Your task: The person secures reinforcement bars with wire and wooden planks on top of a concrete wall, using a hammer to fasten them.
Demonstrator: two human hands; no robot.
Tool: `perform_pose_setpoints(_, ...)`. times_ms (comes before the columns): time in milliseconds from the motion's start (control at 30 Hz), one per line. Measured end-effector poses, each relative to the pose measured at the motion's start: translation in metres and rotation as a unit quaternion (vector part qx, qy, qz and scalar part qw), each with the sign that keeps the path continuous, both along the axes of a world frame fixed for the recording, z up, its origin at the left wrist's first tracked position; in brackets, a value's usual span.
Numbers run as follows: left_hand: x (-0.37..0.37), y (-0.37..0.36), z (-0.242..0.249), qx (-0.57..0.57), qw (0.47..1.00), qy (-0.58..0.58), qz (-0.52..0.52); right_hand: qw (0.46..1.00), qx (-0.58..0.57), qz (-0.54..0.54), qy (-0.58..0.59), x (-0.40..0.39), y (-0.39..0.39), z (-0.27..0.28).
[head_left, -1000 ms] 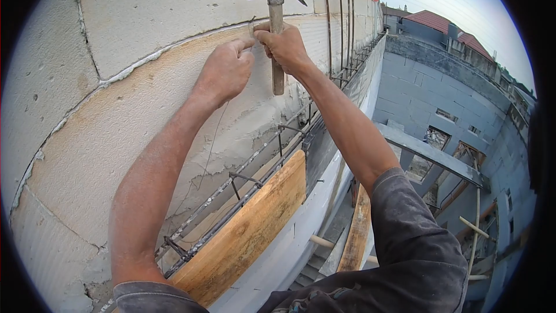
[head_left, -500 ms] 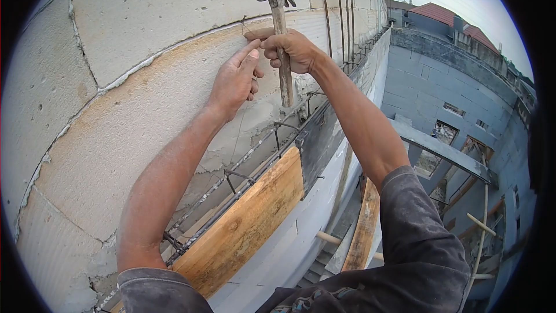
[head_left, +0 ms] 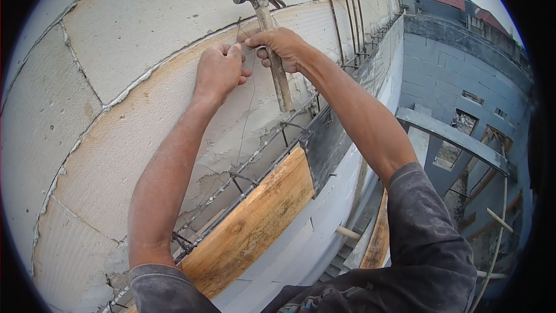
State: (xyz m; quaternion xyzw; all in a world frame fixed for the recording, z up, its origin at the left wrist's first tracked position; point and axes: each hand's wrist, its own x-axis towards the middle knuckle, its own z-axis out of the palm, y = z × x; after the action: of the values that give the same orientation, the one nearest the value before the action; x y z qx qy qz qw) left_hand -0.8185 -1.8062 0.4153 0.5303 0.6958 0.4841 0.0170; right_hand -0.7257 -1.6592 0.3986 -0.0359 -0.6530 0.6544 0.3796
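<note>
A claw hammer (head_left: 264, 16) stands nearly upright against the block wall, head at the top. My right hand (head_left: 284, 47) is wrapped round its wooden handle, with the index finger and thumb reaching left. Close beside it, my left hand (head_left: 219, 72) is closed in a pinch at a thin wire (head_left: 250, 104). That wire loops near a small nail-like tip (head_left: 239, 21) at the mortar joint and hangs down below the hands. The exact contact of the fingertips with the wire is partly hidden.
Below the hands, a rebar cage (head_left: 249, 165) runs along the wall behind a wooden board (head_left: 255, 208) and a dark panel (head_left: 324, 142). Vertical rebars (head_left: 341, 17) rise at the right. A deep drop with planks (head_left: 377, 235) lies to the right.
My left hand has drawn in its outstretched index finger and now pinches. The hammer has tilted slightly, its head leaning further left. The view has shifted a little.
</note>
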Motion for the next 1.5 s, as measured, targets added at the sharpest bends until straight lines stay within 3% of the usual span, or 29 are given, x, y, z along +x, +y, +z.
perform_pose_setpoints(300,-0.001,0.015,0.009,0.107,0.992,0.048,0.044,1.0,-0.009,0.018,0.012,-0.003,0.003,-0.008)
perform_pose_setpoints(400,-0.005,0.016,0.022,0.096,0.958,0.232,0.142,1.0,0.014,-0.006,0.021,-0.003,0.006,-0.011)
perform_pose_setpoints(600,-0.006,0.029,0.031,-0.01,0.936,0.299,0.186,0.999,0.019,0.032,0.034,-0.003,0.012,-0.013)
perform_pose_setpoints(800,-0.005,0.037,0.031,-0.019,0.923,0.328,0.199,0.998,0.051,0.002,0.029,-0.002,0.016,-0.016)
perform_pose_setpoints(900,0.005,0.03,0.041,-0.076,0.869,0.42,0.252,0.99,0.097,-0.095,0.042,0.003,0.015,-0.014)
perform_pose_setpoints(1000,0.009,0.034,0.059,-0.15,0.842,0.427,0.294,0.967,0.154,-0.199,0.032,0.008,0.019,-0.008)
perform_pose_setpoints(1200,0.005,0.045,0.101,-0.226,0.797,0.486,0.276,0.95,0.189,-0.245,0.031,-0.008,0.034,-0.014)
perform_pose_setpoints(1300,0.012,0.034,0.116,-0.231,0.909,0.292,0.186,0.954,0.182,-0.238,0.012,-0.009,0.03,-0.017)
perform_pose_setpoints(1367,0.021,0.033,0.112,-0.176,0.962,0.146,0.151,0.971,0.136,-0.194,0.024,-0.006,0.024,-0.019)
perform_pose_setpoints(1400,0.025,0.033,0.109,-0.145,0.978,0.071,0.132,0.978,0.114,-0.172,0.031,-0.006,0.02,-0.021)
perform_pose_setpoints(1500,0.025,0.042,0.097,-0.083,0.991,0.005,0.103,0.996,0.015,-0.079,0.041,-0.008,0.014,-0.03)
